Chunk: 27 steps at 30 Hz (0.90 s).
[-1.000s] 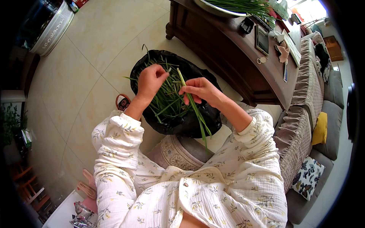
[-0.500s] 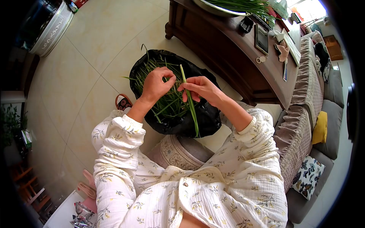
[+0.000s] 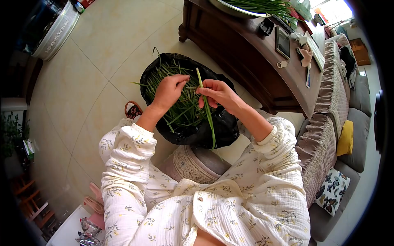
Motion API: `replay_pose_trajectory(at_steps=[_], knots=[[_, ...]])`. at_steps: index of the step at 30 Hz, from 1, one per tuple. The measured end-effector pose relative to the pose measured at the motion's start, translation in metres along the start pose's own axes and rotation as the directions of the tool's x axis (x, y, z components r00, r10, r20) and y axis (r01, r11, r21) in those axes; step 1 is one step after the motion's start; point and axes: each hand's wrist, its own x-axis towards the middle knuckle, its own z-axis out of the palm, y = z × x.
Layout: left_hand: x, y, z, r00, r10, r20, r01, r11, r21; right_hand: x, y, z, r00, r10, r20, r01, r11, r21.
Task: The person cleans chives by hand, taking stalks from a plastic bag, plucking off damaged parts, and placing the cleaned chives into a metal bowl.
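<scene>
My right hand [image 3: 217, 95] pinches a long chive stalk [image 3: 208, 112], its pale end pointing up and its green leaves hanging down. Just left of that pale end is my left hand [image 3: 169, 91], its thumb and fingers pressed together. Whatever is between those fingertips is too small to make out. Both hands are over a black plastic bag [image 3: 221, 137], spread open on the floor between my legs. Loose green leaves and trimmings [image 3: 180, 112] fill the bag, partly hidden by my hands.
A dark wooden table [image 3: 230, 45] stands beyond the bag to the right. On it are a metal basin [image 3: 234, 12] of long greens and a dark-screened device [image 3: 282, 42]. A covered sofa [image 3: 316, 160] runs along the right. A shoe [image 3: 132, 110] shows left of the bag.
My left hand has moved slightly left and down, away from the stalk, its fingers now pointing right. My right hand, holding the stalk, has shifted slightly right.
</scene>
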Motion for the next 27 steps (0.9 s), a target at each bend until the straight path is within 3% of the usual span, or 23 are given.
replay_pose_trajectory(at_steps=[2,5,8,11,13,15,17,20,25,27], knots=[[-0.002,0.004,-0.005,0.995,-0.061,0.078,0.054,0.994,0.09,0.0,0.0,0.0,1.0,-0.005,0.009,0.005,1.0,-0.007],[-0.002,0.014,-0.012,0.992,0.062,0.108,-0.101,0.91,0.403,0.0,0.001,-0.001,1.0,-0.012,0.021,0.012,0.999,-0.029],[-0.001,0.031,-0.014,0.986,0.165,0.034,-0.162,0.874,0.458,0.0,0.002,0.0,1.0,-0.001,0.018,0.002,0.999,-0.042],[0.0,0.021,-0.004,0.975,0.212,-0.068,-0.189,0.948,0.256,0.001,0.004,0.0,1.0,0.005,0.02,-0.005,0.999,-0.048],[0.001,0.014,-0.001,1.0,0.025,-0.017,-0.027,0.994,-0.106,0.0,0.002,0.0,1.0,0.011,0.026,-0.009,0.997,-0.072],[0.001,0.014,0.001,0.99,-0.128,0.064,0.142,0.902,-0.407,-0.001,0.001,0.001,0.999,0.013,0.038,-0.01,0.997,-0.078],[0.002,0.02,0.003,0.958,-0.244,0.149,0.282,0.726,-0.627,-0.001,0.002,0.003,0.999,0.012,0.046,-0.008,0.997,-0.082],[0.002,0.016,0.002,0.932,-0.241,0.27,0.361,0.658,-0.661,-0.001,0.004,0.007,0.998,0.012,0.055,-0.007,0.995,-0.098],[0.001,0.015,-0.001,0.913,-0.262,0.314,0.407,0.655,-0.637,-0.002,0.006,0.011,0.999,-0.031,-0.01,0.028,0.971,-0.239],[0.001,0.017,-0.002,0.912,-0.267,0.313,0.411,0.625,-0.664,-0.003,0.005,0.012,0.999,-0.042,0.001,0.041,0.98,-0.194]])
